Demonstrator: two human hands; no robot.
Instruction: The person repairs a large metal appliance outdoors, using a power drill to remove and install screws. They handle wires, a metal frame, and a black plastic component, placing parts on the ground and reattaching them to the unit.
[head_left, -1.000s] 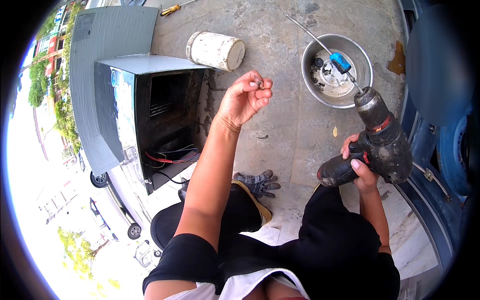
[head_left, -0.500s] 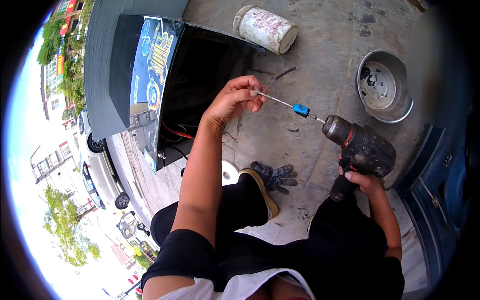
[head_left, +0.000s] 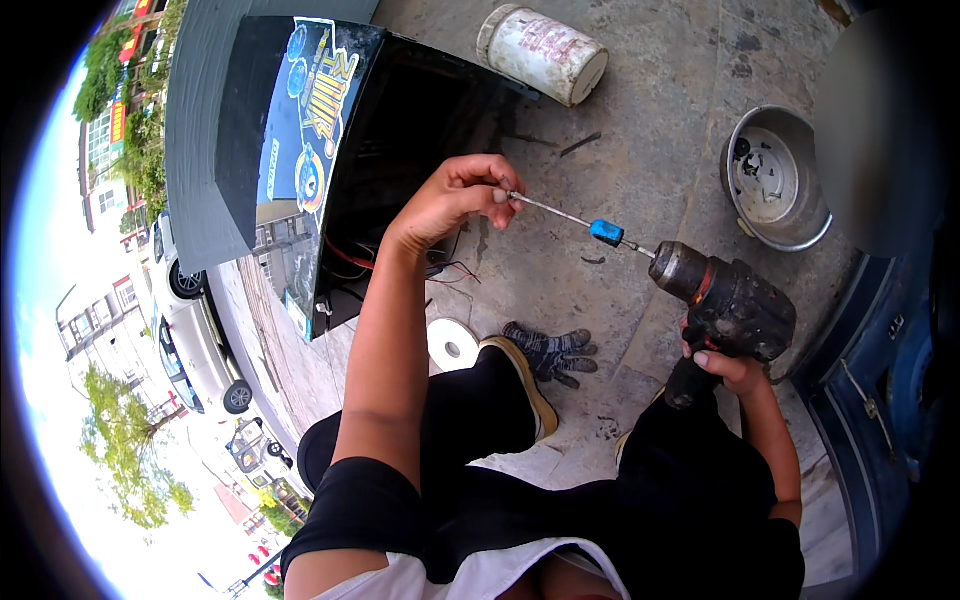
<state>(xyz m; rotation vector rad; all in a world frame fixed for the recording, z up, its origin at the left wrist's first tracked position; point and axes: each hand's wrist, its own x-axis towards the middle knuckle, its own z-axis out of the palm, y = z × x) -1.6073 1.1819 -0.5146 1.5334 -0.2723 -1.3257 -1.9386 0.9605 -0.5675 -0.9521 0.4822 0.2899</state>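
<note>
My right hand [head_left: 732, 372] is wrapped round the grip of a dark, worn power drill [head_left: 735, 305], whose chuck points left. From the chuck runs a long thin screwdriver bit [head_left: 555, 211] with a blue sleeve [head_left: 606, 233] partway along it. At its far end, the thumb and fingers of my left hand [head_left: 462, 200] pinch the tip; anything small between those fingers is hidden. Just left of that hand stands a dark open-sided cabinet [head_left: 352, 130] with a stickered panel, red and black wires [head_left: 455, 275] hanging out of its lower end.
A dirty white bucket [head_left: 545, 55] lies on its side at the back. To the right stands a metal pot [head_left: 785, 180] with small dark bits inside. A grey glove [head_left: 553, 353] and a white disc [head_left: 452, 345] are by my foot. Blue metal panelling [head_left: 850, 400] borders the right.
My left hand has shifted slightly left, still at the bit's tip. The drill sits slightly lower and farther right in view. More of the white disc shows beside my forearm.
</note>
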